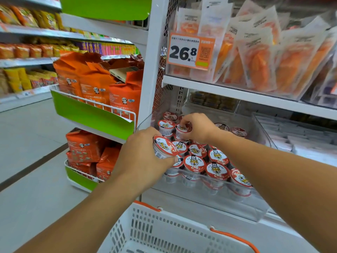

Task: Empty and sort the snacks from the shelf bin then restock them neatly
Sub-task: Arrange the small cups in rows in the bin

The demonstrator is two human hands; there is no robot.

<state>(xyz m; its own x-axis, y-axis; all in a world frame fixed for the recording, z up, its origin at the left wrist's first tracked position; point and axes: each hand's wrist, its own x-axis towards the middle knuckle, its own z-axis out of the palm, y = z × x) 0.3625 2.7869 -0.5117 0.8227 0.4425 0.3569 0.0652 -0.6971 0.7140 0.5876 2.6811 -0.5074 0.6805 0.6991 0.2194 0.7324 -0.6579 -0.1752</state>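
A person is reaching both bare arms into a clear plastic shelf bin [255,207] that is sitting on the lower white shelf [237,232] of a store rack. The left hand [144,157] is wrapping its grip closed around one small snack cup [165,147], a white tub with a red lid showing a tiger face, and is holding it tilted at the bin's near left corner, above the other cups. The right hand [197,127] is reaching deeper into the bin, its fingers pinching shut on the rim of a second cup [182,131] that is standing in the rows towards the back. The remaining tiger cups [217,170] are filling the bin in crowded rows, stacked in at least two layers along the front wall, with a few more sitting loosely at the back right. A white perforated basket [155,232] with orange handles is waiting directly below the arms, in front of the shelf; its visible inside is showing no cups. On the upper shelf, pale pouches of orange dried fruit [259,59] are leaning against one another behind an orange price tag [189,51] reading 26.8. To the left, orange panda-printed bags [94,84] are standing in green-fronted wire racks [91,114] fixed to the end of the unit, and an aisle of yellow and orange snack packets is running away beyond them.
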